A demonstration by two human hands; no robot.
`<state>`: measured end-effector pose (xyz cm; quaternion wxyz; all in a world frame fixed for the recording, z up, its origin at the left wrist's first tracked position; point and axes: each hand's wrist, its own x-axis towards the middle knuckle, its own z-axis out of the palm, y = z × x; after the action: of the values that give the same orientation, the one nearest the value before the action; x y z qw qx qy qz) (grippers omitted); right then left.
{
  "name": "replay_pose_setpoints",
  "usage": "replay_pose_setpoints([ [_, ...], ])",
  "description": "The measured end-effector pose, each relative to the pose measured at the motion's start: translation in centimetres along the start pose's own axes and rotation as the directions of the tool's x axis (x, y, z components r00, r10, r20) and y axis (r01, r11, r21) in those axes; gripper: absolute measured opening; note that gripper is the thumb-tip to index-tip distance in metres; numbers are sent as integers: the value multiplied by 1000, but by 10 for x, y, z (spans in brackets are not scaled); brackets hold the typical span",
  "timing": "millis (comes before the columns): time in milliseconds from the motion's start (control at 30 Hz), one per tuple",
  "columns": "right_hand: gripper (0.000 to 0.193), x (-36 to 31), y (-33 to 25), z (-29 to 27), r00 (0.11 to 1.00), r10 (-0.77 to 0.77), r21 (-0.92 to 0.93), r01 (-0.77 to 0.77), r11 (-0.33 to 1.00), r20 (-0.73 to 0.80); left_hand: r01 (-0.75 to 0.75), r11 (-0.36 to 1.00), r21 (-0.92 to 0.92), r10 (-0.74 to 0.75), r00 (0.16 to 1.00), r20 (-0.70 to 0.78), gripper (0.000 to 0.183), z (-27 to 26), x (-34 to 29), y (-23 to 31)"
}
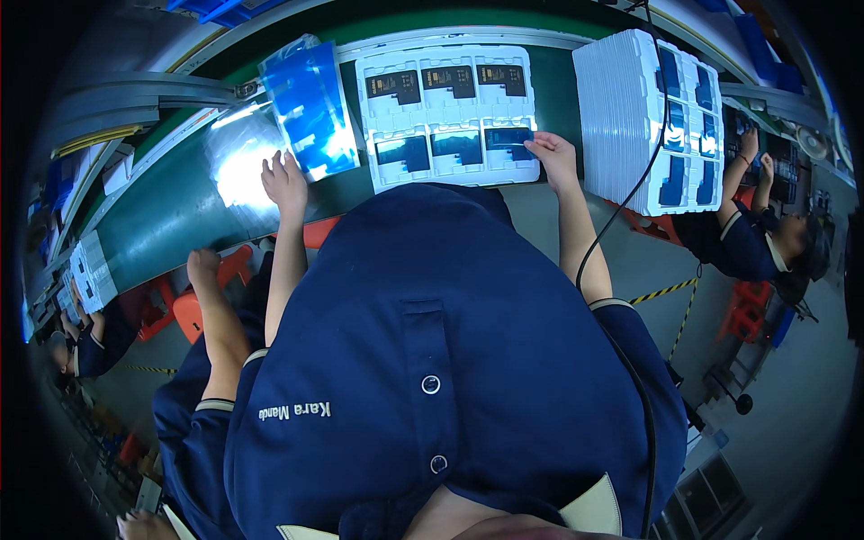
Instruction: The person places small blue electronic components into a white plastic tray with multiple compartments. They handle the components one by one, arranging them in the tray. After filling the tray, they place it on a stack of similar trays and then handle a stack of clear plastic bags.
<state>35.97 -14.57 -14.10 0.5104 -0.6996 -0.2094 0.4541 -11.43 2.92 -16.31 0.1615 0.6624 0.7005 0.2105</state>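
Note:
A white moulded tray (447, 115) lies on the bench before me, its pockets holding flat L-shaped pieces that look like batteries. The far row shows black pieces (448, 82) with gold print; those in the near row (455, 147) are glossy and dark. My right hand (555, 160) pinches the right end of the flat dark battery (507, 139) in the near right pocket. To the left, my left hand (285, 184) is open, fingers apart, at the edge of the shiny clear plastic sheets (236, 160). Blue film sheets (313, 108) lie between that hand and the tray.
At the right stands a tall stack of white trays (621, 121), its top one holding dark pieces. A black cable (650, 171) hangs in front of it. A co-worker's arm (216, 315) is close on my left. Other people sit farther off on both sides, near red stools (745, 308).

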Motion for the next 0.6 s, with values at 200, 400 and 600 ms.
replay_pose_setpoints([
  [200, 29, 3, -1, 0, 999, 35, -6, -35, 999, 16, 7, 999, -47, -6, 1000, 16, 51, -2, 0, 6],
  [400, 29, 2, -5, 3, 999, 34, -65, -34, 997, 0, 19, 997, -74, -18, 1000, 21, 51, -7, -3, 15],
  [600, 29, 1, -3, 3, 1000, 11, -76, -12, 997, -5, 17, 958, -286, 10, 996, 93, 53, -23, -3, 40],
])
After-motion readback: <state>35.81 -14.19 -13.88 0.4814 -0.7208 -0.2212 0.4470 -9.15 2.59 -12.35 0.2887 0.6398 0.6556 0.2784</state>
